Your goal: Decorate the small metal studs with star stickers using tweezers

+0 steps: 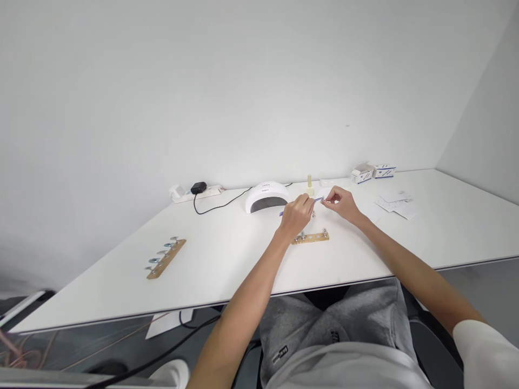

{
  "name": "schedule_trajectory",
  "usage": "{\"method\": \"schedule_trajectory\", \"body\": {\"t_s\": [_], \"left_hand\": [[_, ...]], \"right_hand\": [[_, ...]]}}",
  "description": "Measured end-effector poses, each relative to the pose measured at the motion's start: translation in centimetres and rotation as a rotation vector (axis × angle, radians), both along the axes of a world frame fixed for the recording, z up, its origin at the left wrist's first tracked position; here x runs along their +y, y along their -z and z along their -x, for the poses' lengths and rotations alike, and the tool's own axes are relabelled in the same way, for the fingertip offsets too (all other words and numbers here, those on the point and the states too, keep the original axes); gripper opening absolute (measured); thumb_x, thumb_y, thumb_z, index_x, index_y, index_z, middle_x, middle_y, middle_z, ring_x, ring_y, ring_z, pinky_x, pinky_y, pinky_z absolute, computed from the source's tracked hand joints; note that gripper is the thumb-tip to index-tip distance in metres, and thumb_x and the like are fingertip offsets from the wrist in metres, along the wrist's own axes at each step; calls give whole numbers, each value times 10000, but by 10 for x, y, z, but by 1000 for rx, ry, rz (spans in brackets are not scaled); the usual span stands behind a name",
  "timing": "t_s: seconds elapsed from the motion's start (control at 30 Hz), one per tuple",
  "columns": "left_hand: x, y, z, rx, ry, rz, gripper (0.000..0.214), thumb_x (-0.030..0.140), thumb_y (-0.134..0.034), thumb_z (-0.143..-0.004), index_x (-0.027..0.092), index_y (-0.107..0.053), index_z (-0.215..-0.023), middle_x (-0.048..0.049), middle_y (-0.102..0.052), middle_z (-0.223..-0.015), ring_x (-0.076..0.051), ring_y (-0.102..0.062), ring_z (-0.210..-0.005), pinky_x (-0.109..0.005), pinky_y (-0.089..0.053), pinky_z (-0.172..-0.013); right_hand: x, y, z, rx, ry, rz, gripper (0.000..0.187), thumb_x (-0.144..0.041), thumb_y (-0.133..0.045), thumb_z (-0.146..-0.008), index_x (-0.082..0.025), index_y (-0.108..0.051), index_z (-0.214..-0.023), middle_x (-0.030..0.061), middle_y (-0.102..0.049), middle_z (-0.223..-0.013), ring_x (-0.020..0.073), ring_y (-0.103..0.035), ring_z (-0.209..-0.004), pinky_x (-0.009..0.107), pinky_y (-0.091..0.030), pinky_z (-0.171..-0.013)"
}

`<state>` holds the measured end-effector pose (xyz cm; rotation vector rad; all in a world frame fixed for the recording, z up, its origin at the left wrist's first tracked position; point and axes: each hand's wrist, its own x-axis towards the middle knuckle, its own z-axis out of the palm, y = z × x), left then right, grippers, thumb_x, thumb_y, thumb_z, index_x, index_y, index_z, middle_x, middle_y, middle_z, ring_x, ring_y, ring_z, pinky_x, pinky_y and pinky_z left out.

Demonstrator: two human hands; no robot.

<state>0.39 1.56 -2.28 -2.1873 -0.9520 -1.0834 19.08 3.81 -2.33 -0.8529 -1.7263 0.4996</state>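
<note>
My left hand (pixel 298 215) is closed around a thin blue-purple stick-like tool (pixel 319 199), whose other end pokes out behind the hand. Its tip meets a tiny object between the fingers of my right hand (pixel 343 203). That hand is pinched shut, and the object is too small to name. Below my hands lies a wooden strip (pixel 311 238) with small metal stands on it, partly hidden by my left wrist. A small metal piece (pixel 313 214) stands just behind that strip.
A white nail lamp (pixel 266 198) sits behind my left hand, near a pale bottle (pixel 310 186). To the left, another wooden strip (pixel 166 260) carries several nail tips. A power strip (pixel 198 193), small boxes (pixel 362 173) and papers (pixel 396 204) lie farther out.
</note>
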Motion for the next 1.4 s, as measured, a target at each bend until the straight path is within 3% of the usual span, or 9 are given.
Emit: {"method": "schedule_trajectory", "body": {"t_s": [0.3, 0.57, 0.83, 0.97, 1.4], "left_hand": [[1, 1, 1, 19, -22, -89, 252, 157, -380, -939, 145, -583, -790, -45, -567, -700, -128, -533, -626, -253, -289, -486], [0, 2, 0, -58, 25, -8, 258, 184, -376, -941, 154, -590, -802, -41, -562, -696, -124, -540, -633, -246, -312, -497], [3, -7, 2, -588, 178, 272, 133, 254, -548, -865, 174, -641, -814, -22, -596, -755, -108, -549, -666, -227, -435, -591], [3, -14, 5, -732, 231, 384, 124, 251, -580, -838, 176, -676, -816, -24, -604, -755, -114, -566, -693, -221, -445, -573], [1, -10, 1, -591, 283, 456, 56, 172, -653, -776, 172, -694, -813, -15, -613, -773, -107, -566, -677, -237, -464, -618]], "right_hand": [[-1, 0, 0, 4, -9, 16, 292, -370, -724, -684, -208, -495, -603, 3, -549, -651, 126, -469, -571, 293, -417, -552], [-1, -1, 0, 7, 4, 26, 315, -404, -730, -668, -206, -495, -599, 7, -558, -652, 127, -476, -573, 290, -427, -554], [1, 1, 0, 114, -102, 151, 339, -454, -773, -606, -194, -558, -639, 22, -618, -674, 156, -576, -631, 320, -498, -613], [2, 1, 0, 162, -121, 206, 357, -473, -792, -570, -191, -587, -645, 33, -633, -680, 184, -617, -666, 344, -526, -626], [0, -1, -1, 126, -50, 15, 309, -446, -752, -647, -198, -568, -636, 14, -575, -692, 147, -568, -642, 336, -515, -673]]}}
